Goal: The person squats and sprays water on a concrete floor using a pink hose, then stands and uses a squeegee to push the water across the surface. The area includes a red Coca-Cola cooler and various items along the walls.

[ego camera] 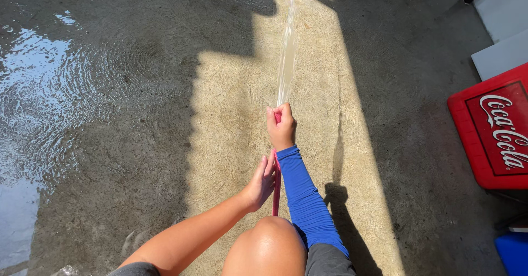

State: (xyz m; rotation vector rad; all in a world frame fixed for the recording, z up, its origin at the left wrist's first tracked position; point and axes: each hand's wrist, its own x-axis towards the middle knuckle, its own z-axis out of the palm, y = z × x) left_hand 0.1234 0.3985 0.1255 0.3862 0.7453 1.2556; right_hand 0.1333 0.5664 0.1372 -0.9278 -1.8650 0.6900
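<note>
The right hand, in a blue sleeve, is clenched around the end of a thin pink hose, from which a stream of water shoots forward. The left hand curls loosely around the hose lower down, just above a bare knee. Below lies rough, wet concrete floor, rippled with pooled water at left; a glossy red plastic crate sits at right.

A rough concrete floor lies wet, with pooled water at left and a red crate at right.
</note>
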